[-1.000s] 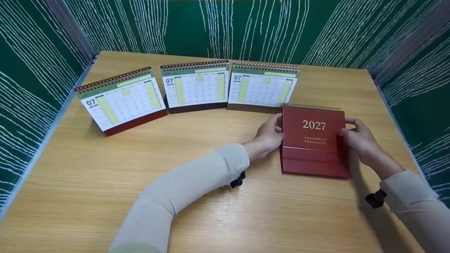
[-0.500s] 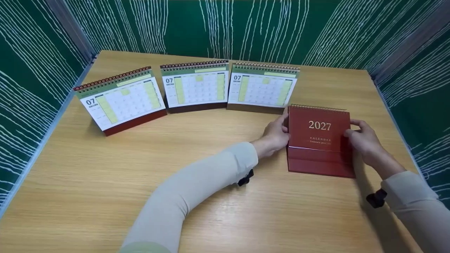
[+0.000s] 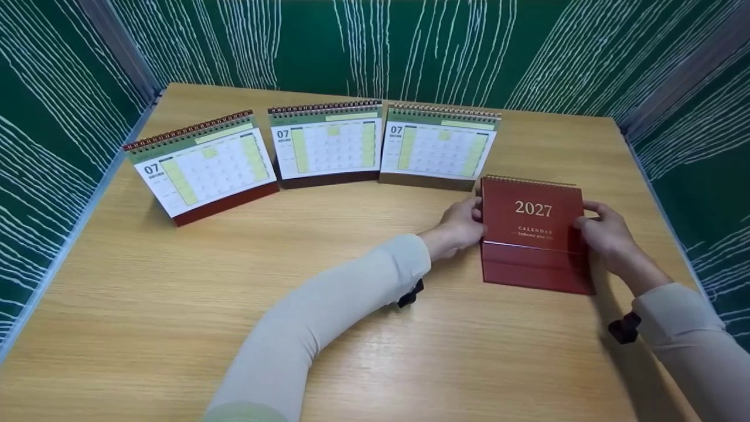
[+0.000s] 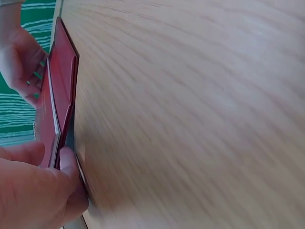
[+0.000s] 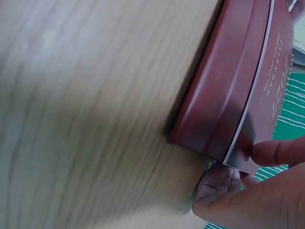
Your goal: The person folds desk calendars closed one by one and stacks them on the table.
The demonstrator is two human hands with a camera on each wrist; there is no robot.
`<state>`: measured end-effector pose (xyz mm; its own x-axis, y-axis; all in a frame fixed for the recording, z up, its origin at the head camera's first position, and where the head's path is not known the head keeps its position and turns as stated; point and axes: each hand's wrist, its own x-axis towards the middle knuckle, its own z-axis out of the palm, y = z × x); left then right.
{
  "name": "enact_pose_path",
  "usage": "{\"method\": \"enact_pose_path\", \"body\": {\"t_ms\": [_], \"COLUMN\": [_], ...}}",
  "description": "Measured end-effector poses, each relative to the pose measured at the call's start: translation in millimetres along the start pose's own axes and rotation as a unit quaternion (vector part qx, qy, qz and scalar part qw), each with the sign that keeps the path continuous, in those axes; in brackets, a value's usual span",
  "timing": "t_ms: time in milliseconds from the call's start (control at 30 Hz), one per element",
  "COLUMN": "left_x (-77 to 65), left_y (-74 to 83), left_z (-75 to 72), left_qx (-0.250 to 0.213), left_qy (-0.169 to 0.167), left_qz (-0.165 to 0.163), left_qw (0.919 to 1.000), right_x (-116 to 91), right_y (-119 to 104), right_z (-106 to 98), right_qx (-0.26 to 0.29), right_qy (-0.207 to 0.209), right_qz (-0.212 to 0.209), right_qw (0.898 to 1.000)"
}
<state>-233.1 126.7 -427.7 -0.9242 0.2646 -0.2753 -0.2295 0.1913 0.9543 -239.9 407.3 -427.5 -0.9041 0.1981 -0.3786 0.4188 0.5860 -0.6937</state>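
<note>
A red desk calendar (image 3: 533, 264) with "2027" on its cover stands at the right side of the table, in front of the row of other calendars. My left hand (image 3: 460, 227) grips its left edge, partly hidden behind it. On the opposite edge my right hand (image 3: 609, 234) pinches the calendar, thumb on the cover and fingers behind. Seen in the left wrist view, the left hand (image 4: 38, 183) holds the side of the calendar (image 4: 62, 76) low by the table. The right wrist view shows the right thumb (image 5: 269, 152) pressed to the cover's corner.
Three calendars open at page 07 stand in an arc at the back: a left one (image 3: 205, 170), a middle one (image 3: 328, 146) and a right one (image 3: 436, 146), just behind the red calendar. Green walls with white lines (image 3: 328, 47) enclose the wooden table (image 3: 176, 310).
Both hands keep hold of the red calendar. It has shifted to the right, mostly in the earlier half second, and its bottom edge now sits slightly farther back.
</note>
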Motion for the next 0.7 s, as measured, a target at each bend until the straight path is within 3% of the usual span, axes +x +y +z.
{"method": "enact_pose_path", "body": {"t_ms": [133,333,700], "left_x": [-0.3,-1.3,-3.1], "left_y": [-0.4,0.3,4.3], "left_z": [-0.2,-0.3,-1.4], "left_qx": [-0.009,-0.022,-0.02], "left_qy": [-0.012,-0.021,-0.018], "left_qz": [-0.007,-0.011,-0.02], "left_qw": [0.9999,0.9995,0.9994], "right_x": [1.7,4.4,4.6], "right_y": [1.2,0.9,-2.8], "right_z": [1.5,2.0,3.2], "right_qx": [-0.015,-0.047,-0.094], "right_qy": [0.003,0.008,0.013], "right_qz": [0.006,-0.017,-0.014], "right_qw": [1.0,0.999,0.995]}}
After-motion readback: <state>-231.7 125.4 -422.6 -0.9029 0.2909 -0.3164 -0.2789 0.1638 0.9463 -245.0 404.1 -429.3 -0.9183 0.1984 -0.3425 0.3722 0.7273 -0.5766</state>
